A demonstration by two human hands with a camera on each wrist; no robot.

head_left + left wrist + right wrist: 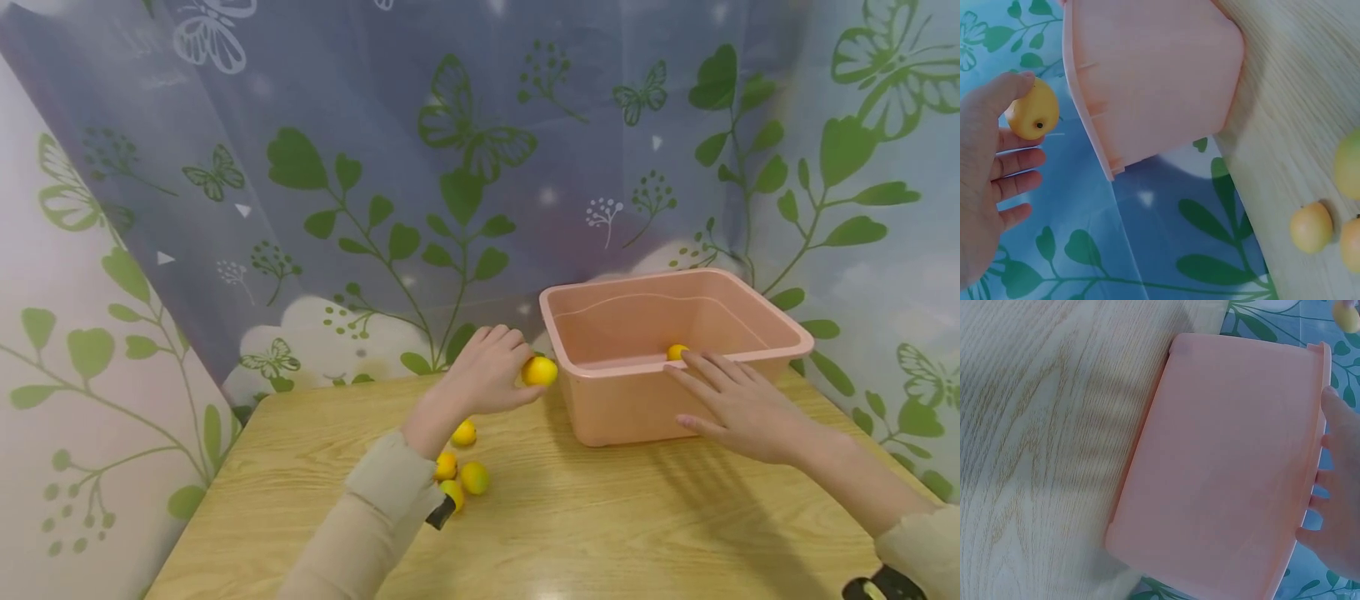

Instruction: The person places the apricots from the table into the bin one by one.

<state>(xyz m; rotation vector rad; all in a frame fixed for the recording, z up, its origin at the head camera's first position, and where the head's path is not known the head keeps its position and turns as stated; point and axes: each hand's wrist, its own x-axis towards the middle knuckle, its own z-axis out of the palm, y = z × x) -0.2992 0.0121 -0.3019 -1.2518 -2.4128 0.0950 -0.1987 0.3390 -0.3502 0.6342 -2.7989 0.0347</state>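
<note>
My left hand (487, 375) pinches a small yellow fruit (540, 372) between thumb and fingers, just left of a pink plastic basin (622, 408). In the left wrist view the same fruit (1034, 111) shows a dark spot at its end, and the other fingers stretch out loosely below it. My right hand (750, 412) lies at the basin's near rim, fingers spread and extended over the edge. Another yellow fruit (677, 352) is inside the basin, near the right fingertips. Whether those fingertips touch it, I cannot tell.
Several yellow and greenish-yellow fruits (474, 477) lie on the wooden table (585, 525), beside and partly behind the left forearm. A blue curtain (360, 100) printed with leaves and butterflies hangs behind the table and basin.
</note>
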